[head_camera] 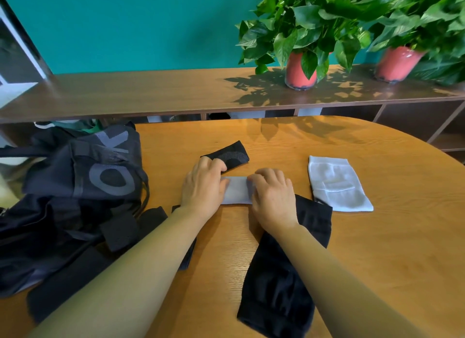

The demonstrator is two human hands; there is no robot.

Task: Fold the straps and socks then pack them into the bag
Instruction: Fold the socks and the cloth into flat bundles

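A pale grey sock (237, 190) lies folded on the wooden table (377, 237) between both hands. My left hand (202, 186) rests on its left end, fingers curled down over the edge. My right hand (273, 198) covers its right end, fingers bent onto the fabric. A folded black sock (232, 156) lies just behind the left hand. A second pale grey sock (337, 184) lies flat to the right. A long black sleeve-like strap (284, 274) runs under my right forearm. The dark bag (83, 176) with grey letters sits at the left.
Black straps (118, 229) and dark fabric are heaped at the table's left front. A wooden shelf (151, 93) runs behind the table with two potted plants in red pots (299, 73) at the right. The teal wall stands behind.
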